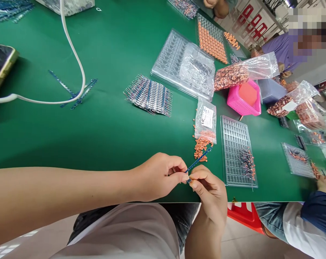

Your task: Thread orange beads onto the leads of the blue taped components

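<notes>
Above the front edge of the table, my left hand (161,177) pinches a narrow blue strip (200,160) with small pale marks along it. My right hand (211,190) is closed at the strip's lower end, thumb against forefinger; the fingers mostly cover a tiny orange and dark piece there. The two hands' fingertips nearly meet. Just beyond them lie small loose orange beads (201,148), spilling from a labelled zip bag (206,122). Right of my right hand is a clear ribbed tray (234,144) with thin-wired parts (247,163) heaped on it.
Bundled taped components (152,95) lie on the green table (106,140). Farther back are a stacked clear tray (173,57), a tray of orange pieces (212,43), a pink basket (243,102) and a bag of rings (231,76). A white cable (76,54) and phone (2,68) lie left. Co-workers sit right.
</notes>
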Motion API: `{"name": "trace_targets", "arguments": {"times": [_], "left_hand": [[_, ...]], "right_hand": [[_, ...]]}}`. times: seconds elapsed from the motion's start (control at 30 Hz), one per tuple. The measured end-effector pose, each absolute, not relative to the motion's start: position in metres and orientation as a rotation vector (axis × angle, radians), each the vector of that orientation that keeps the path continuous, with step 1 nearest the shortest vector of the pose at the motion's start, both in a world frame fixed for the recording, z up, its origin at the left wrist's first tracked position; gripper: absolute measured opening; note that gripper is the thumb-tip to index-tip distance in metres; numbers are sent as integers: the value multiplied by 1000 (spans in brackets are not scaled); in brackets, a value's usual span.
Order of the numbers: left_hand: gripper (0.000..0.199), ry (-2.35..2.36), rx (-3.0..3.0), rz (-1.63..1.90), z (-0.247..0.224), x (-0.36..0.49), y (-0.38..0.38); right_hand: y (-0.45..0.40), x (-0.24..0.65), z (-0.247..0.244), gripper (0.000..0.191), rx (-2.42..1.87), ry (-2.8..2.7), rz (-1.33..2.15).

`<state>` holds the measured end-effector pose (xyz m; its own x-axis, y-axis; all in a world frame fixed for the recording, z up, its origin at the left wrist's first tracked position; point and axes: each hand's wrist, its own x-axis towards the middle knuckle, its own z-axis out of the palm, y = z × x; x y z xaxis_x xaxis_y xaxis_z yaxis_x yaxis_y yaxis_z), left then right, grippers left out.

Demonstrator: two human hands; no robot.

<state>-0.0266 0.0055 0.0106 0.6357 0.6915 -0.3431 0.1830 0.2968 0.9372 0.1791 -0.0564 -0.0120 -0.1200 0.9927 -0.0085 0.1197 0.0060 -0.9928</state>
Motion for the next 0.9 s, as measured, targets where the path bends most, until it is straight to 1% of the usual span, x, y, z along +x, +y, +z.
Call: {"name": "trace_targets", "arguments": {"times": [0.17,0.4,0.67,0.9], "left_hand": [[17,865,1241,377,10,-25,4],[16,852,1109,384,9,-22,0],[13,851,1091,411,10,-22,-3],[18,880,1172,414,10,-21,-4]], "right_hand": [[-53,181,-12,8,-1214,-1384,1304],[-52,180,-11,4,-1230,-1348,1280],[-51,180,-10,3,-1218,-1343,1290],[-50,179,-8,2,-1240,-1335,1300]]}}
